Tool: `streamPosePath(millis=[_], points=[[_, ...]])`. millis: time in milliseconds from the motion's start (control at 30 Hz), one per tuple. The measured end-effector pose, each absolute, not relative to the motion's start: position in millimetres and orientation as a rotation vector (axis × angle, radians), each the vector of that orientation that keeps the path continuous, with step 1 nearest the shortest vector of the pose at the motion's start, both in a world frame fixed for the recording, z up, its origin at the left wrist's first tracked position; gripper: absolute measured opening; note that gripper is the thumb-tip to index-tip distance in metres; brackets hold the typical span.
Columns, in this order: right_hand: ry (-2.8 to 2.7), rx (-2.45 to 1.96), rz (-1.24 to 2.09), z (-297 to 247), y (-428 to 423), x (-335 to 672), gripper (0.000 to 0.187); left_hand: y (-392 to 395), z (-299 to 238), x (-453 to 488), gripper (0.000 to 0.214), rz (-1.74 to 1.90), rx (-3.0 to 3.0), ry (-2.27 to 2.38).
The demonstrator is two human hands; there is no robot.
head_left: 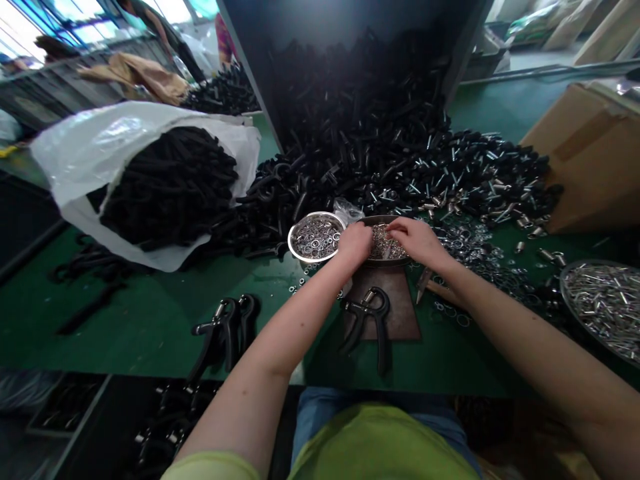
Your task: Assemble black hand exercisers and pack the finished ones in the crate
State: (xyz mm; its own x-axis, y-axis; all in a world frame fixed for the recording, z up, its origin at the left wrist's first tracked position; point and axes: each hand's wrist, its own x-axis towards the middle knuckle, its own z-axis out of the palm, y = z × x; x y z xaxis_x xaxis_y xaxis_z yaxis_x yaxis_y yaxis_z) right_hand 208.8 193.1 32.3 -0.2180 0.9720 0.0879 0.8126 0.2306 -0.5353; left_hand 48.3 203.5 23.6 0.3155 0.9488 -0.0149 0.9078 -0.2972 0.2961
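Note:
My left hand is curled closed at the left rim of a dark bowl full of small metal parts. Its fingertips are hidden, so what they hold cannot be seen. Over the same bowl, my right hand has its fingers bent together among the parts; anything pinched there is too small to name. A black spring hand grip lies on a brown plate just in front of the bowl. To the left, a steel bowl holds metal rings. A hammer lies under my right forearm.
More hand grips lie on the green table at left. A white bag holds black handles. Behind the bowls spreads a heap of black handles, some with screws. A cardboard box and a bowl of metal pins are at right.

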Motion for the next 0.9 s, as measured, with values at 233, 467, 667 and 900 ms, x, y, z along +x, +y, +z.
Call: streamPosePath(millis=[233, 467, 667, 900], points=[[-1.71, -1.428, 1.033, 38.3, 151.3, 223.4, 0.016, 213.6, 15.4, 58.0, 0.024, 0.205, 2.324, 1.649], [-1.982, -1.359, 1.077, 21.1, 116.3, 211.7, 0.011, 215.7, 19.1, 52.0, 0.024, 0.33, 2.199, 1.588], [-2.187, -1.251, 0.978, 11.2, 111.8, 196.0, 0.006, 199.7, 32.0, 35.9, 0.024, 0.545, 1.871, 1.471], [-2.307, -1.288, 0.883, 12.6, 113.3, 189.5, 0.006, 129.3, 34.0, -8.0, 0.018, 0.936, 1.013, 1.137]])
